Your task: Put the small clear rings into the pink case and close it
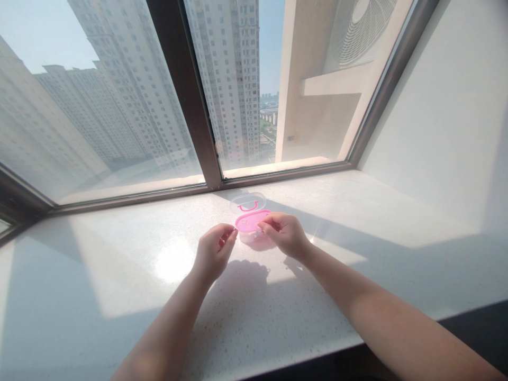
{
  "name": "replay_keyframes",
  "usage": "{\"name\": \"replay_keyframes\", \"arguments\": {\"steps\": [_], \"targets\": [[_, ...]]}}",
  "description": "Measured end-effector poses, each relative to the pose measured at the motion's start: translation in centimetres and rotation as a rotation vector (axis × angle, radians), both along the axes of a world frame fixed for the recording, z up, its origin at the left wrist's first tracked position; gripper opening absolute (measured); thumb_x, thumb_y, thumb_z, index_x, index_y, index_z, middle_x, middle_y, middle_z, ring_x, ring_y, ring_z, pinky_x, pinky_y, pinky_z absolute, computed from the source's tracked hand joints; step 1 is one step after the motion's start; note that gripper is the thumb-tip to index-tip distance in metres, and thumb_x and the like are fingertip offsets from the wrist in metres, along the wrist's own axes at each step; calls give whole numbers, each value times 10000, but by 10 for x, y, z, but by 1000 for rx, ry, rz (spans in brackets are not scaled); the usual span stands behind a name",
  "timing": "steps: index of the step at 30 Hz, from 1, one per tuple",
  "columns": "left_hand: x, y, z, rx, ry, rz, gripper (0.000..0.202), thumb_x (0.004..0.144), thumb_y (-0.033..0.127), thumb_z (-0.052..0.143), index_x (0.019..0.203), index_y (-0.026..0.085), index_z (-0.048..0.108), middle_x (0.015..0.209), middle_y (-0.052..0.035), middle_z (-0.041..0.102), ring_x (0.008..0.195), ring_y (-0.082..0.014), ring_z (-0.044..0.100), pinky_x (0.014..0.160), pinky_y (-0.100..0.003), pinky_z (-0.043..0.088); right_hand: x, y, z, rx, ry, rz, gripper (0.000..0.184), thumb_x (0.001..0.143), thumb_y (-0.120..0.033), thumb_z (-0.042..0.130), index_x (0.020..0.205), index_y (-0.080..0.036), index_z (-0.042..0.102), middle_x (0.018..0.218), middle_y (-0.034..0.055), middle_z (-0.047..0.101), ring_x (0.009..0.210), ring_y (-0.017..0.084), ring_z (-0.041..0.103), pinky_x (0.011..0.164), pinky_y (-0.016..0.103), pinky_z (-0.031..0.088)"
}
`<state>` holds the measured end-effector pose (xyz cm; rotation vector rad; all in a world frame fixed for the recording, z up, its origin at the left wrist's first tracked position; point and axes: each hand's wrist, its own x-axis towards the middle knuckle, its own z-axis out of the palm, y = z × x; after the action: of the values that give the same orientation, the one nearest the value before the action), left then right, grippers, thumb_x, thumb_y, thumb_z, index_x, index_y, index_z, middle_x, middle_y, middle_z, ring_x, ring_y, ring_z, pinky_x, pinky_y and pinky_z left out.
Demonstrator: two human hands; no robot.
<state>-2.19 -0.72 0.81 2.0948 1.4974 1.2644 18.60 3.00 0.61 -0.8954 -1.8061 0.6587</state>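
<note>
The left hand (pixel 214 247) has its fingers curled, with thumb and fingertips drawn close together at the left end of a pink panel (pixel 250 223); I cannot tell whether this grip pinches the edge or only touches it. The right hand (pixel 289 234) reaches over the panel's right part, thumb and forefinger nearly meeting just above its surface; whether anything small sits in that grip, I cannot tell. The other fingers of this hand are bent toward the palm and hide the panel's right end.

The panel is oval and forms the top of a low, see-through box (pixel 254 241) that rests on the sill (pixel 278 317) between the two hands. Just behind it, a clear lid (pixel 241 200) with a curved pink handle (pixel 248 208) lies opened away from the person.

Shadows of the hands fall on the pale, speckled sill in front of the box, and a patch of glare (pixel 174 262) shines to the left. Beyond stands a window with a dark frame (pixel 192 100); outside it rise tall towers (pixel 228 79), and a fan unit (pixel 361 32) sits at upper right. A white wall (pixel 444 127) closes the right side.
</note>
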Motion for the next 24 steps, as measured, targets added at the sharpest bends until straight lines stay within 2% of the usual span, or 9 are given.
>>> {"name": "replay_keyframes", "arguments": {"steps": [24], "targets": [[0,1,0,8,11,-14,178,889,291,534,822,164,638,690,-17,636,590,-132,559,545,-239,440,0,0,0,-1,-2,5,206,858,-246,563,740,-146,700,674,26,658,604,143,553,562,247,415]]}}
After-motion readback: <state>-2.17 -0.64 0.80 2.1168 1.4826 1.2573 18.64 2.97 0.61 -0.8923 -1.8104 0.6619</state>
